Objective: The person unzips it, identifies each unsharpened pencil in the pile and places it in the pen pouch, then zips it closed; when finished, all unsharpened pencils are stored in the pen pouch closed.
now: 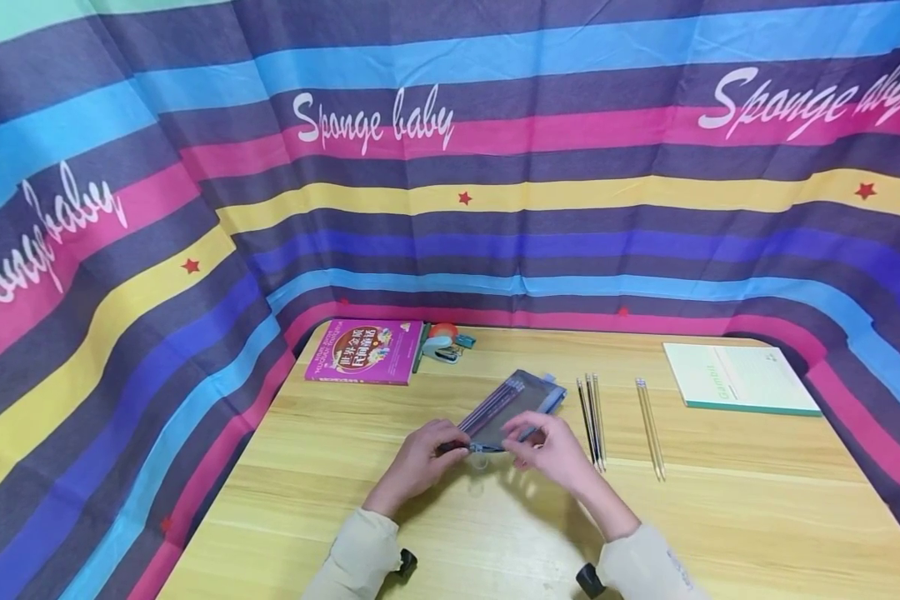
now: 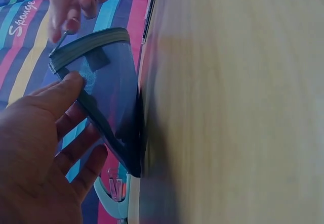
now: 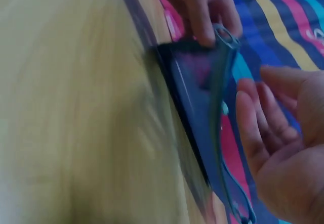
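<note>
A blue-grey mesh pencil pouch with several pencils inside lies slanted on the wooden table, its near end lifted between both hands. My left hand pinches the pouch's near left corner; in the left wrist view its thumb presses the mesh of the pouch. My right hand holds the near right end. In the left wrist view its fingertips pinch the small metal zipper pull. In the right wrist view the right hand's fingers lie beside the zipper edge of the pouch.
Three dark pencils and a pale pair lie right of the pouch. A light green notebook sits at the back right, a pink book and a teal stapler at the back left. Striped cloth walls three sides.
</note>
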A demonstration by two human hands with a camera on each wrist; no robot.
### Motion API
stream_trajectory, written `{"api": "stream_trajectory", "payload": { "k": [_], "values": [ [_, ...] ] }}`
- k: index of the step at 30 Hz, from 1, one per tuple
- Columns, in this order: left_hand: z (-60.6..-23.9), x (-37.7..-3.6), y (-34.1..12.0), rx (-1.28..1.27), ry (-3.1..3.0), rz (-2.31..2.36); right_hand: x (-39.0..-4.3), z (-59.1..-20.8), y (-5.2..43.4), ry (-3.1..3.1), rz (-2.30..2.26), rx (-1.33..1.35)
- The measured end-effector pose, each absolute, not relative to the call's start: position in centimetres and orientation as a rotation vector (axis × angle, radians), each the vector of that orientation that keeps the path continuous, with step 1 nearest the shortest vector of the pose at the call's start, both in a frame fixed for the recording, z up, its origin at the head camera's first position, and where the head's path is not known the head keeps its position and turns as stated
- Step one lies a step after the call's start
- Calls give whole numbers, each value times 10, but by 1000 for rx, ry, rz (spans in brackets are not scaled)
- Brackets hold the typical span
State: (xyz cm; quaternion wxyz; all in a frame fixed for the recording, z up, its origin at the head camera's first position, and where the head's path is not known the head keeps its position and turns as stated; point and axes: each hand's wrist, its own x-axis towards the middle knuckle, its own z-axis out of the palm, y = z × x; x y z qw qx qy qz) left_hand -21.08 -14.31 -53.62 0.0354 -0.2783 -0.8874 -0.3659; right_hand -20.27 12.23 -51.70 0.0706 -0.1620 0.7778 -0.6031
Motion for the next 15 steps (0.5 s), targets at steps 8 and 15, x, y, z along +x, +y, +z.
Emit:
{"api": "stream_trajectory", "payload": {
  "k": [8, 15],
  "values": [
    [-535, -211, -142, -852, -2707, -1141, -193, -521, 104, 2490, -1628, -817],
    [-535, -213, -140, -851, -2717, -1171, -193, -526, 98, 2675, -1554, -915]
  ]
}}
